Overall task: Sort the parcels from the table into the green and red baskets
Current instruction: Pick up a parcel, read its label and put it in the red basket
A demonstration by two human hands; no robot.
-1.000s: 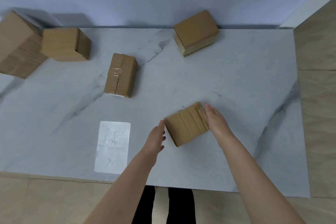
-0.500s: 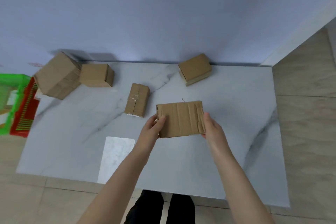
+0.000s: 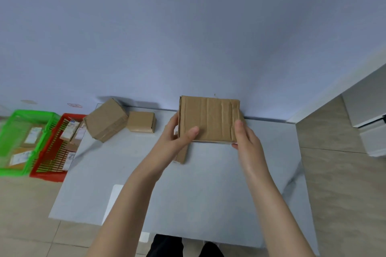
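Note:
I hold a flat brown cardboard parcel point(image 3: 208, 119) up in front of me, above the marble table point(image 3: 208, 204). My left hand point(image 3: 177, 137) grips its left edge with the thumb across the front. My right hand point(image 3: 246, 137) grips its right edge. A large parcel point(image 3: 105, 122) and a small one point(image 3: 141, 121) rest at the table's far left. Another parcel point(image 3: 181, 154) lies on the table, mostly hidden behind my left hand. The green basket point(image 3: 12, 142) and the red basket point(image 3: 52, 152) stand on the floor to the left, both holding labelled parcels.
A white label or sheet point(image 3: 113, 198) lies on the table near its front edge, partly behind my left forearm. A blue-grey wall runs behind the table. White furniture point(image 3: 369, 123) stands on the tiled floor at the right.
Both hands closed on the parcel, lifted it off the table and raised it higher with its broad face toward me. My view tilted up, bringing the baskets into sight.

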